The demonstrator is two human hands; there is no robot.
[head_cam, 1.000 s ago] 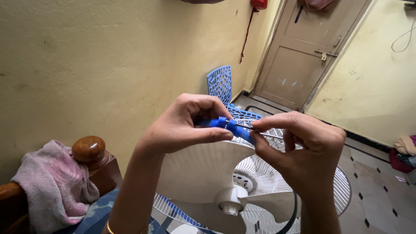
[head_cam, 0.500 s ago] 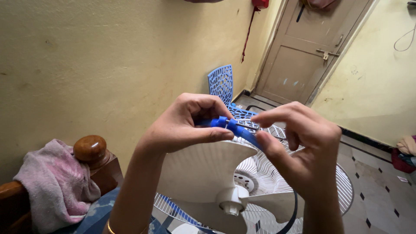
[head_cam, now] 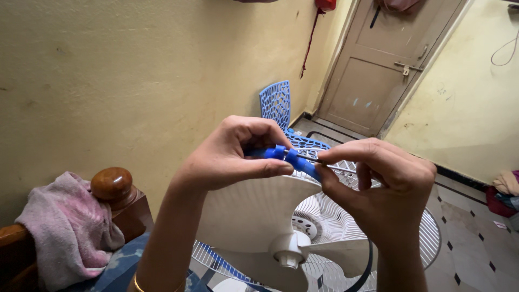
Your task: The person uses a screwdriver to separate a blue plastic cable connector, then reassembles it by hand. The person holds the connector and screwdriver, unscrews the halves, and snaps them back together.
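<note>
Both hands meet in mid-air over a white fan. My left hand (head_cam: 238, 154) grips the blue handle of a small screwdriver (head_cam: 294, 158), thumb lying along it. My right hand (head_cam: 381, 186) pinches the blue end of the handle and the thin metal shaft between thumb and fingers. Just below lie the fan's white blades (head_cam: 254, 216) with the hub (head_cam: 289, 251) in the middle, and the white wire guard (head_cam: 427, 238) shows behind my right hand.
A blue plastic chair (head_cam: 278, 103) stands by the yellow wall beyond the fan. A brown door (head_cam: 389, 59) is at the back. A pink cloth (head_cam: 70, 227) hangs over a wooden post (head_cam: 112, 186) at lower left. Clothes (head_cam: 505, 189) lie on the tiled floor at right.
My right hand's fingers have shifted along the screwdriver and now pinch nearer the shaft. My left hand has kept its grip on the handle. The fan has not moved.
</note>
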